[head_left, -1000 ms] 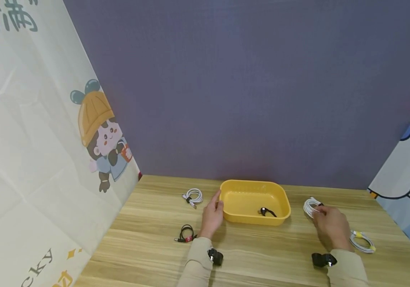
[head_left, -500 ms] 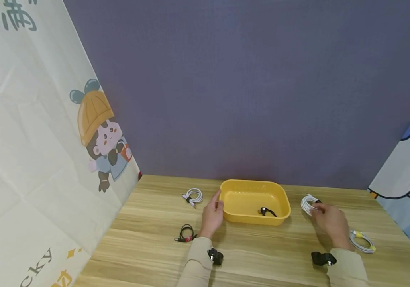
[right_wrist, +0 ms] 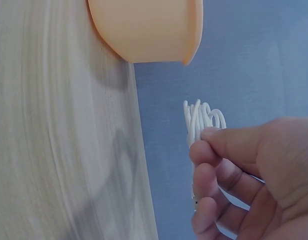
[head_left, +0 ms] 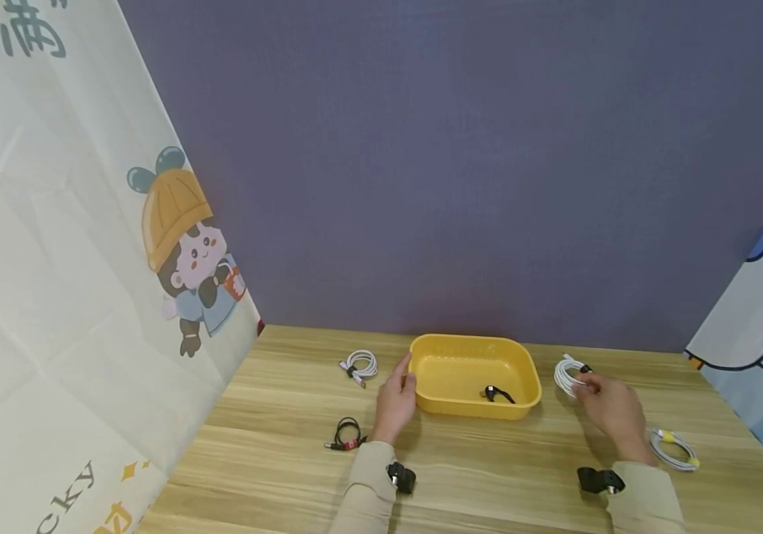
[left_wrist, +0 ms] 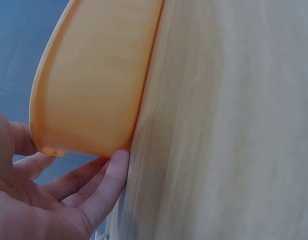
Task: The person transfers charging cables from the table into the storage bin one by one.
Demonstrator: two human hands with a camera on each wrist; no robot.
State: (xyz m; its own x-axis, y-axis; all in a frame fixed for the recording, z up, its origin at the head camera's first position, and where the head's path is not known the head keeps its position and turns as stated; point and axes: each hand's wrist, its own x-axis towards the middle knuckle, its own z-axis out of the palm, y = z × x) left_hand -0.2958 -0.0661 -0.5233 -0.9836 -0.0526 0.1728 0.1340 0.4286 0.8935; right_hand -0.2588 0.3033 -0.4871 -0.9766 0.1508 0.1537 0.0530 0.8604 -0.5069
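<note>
My right hand (head_left: 615, 411) pinches a coiled white cable (head_left: 568, 377) between thumb and fingertips. In the right wrist view the cable (right_wrist: 196, 117) is held up off the table, its loops bunched above the fingers. My left hand (head_left: 395, 404) rests against the left end of a yellow plastic basket (head_left: 471, 408). In the left wrist view its fairly straight fingers (left_wrist: 106, 187) touch the basket's end wall (left_wrist: 94, 90), the lowest one close to the tabletop. Inside the basket lies a short black cable (head_left: 501, 394).
Left of the basket lie a white coiled cable (head_left: 359, 366) and a black cable with a red tag (head_left: 348, 437). A grey coiled cable with yellow ties (head_left: 675, 452) lies beside my right wrist. Behind the wooden table (head_left: 481, 475) stands a grey-purple panel (head_left: 474, 163).
My right hand has shifted slightly left and up with the white cable, bringing it nearer the basket. The left hand and the basket have stayed put.
</note>
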